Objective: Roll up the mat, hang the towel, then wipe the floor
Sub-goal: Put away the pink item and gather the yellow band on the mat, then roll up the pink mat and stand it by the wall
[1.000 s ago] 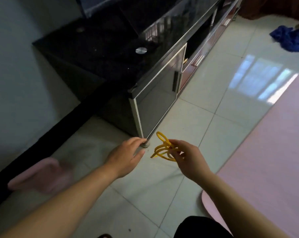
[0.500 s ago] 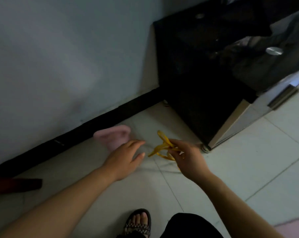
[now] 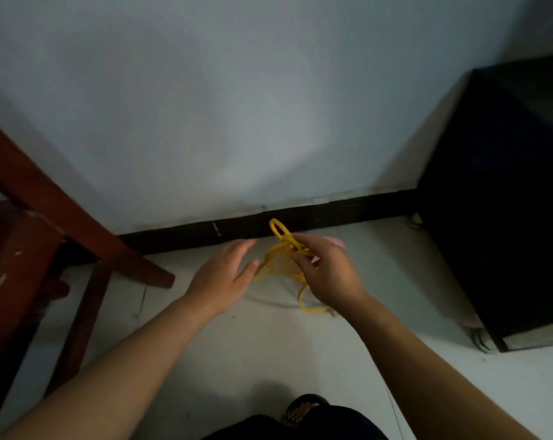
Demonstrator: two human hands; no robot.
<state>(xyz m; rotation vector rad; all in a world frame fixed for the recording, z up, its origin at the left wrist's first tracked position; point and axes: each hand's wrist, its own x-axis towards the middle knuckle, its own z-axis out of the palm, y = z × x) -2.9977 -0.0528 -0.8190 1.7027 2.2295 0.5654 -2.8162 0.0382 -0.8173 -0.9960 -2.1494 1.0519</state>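
Pale floor [image 3: 395,281] meets a black baseboard [image 3: 332,214], with a black cabinet [image 3: 506,201] at the right. The right hand [image 3: 329,274] pinches a tangle of yellow bands [image 3: 284,247] in curled fingers, while the left hand [image 3: 221,281] is just beside them, fingers straight and holding nothing. A pink object [image 3: 333,241] peeks out behind the right hand.

Wooden frame [image 3: 46,198] left, cabinet [image 3: 506,201] right, cord [image 3: 283,238] between (in right hand [image 3: 325,274]), wall [image 3: 237,106] behind

A room in a home: pale tiled floor [image 3: 395,360], plain painted wall [image 3: 237,106] with dark skirting board [image 3: 332,214], a black cabinet [image 3: 506,217] and reddish wooden furniture [image 3: 30,217].
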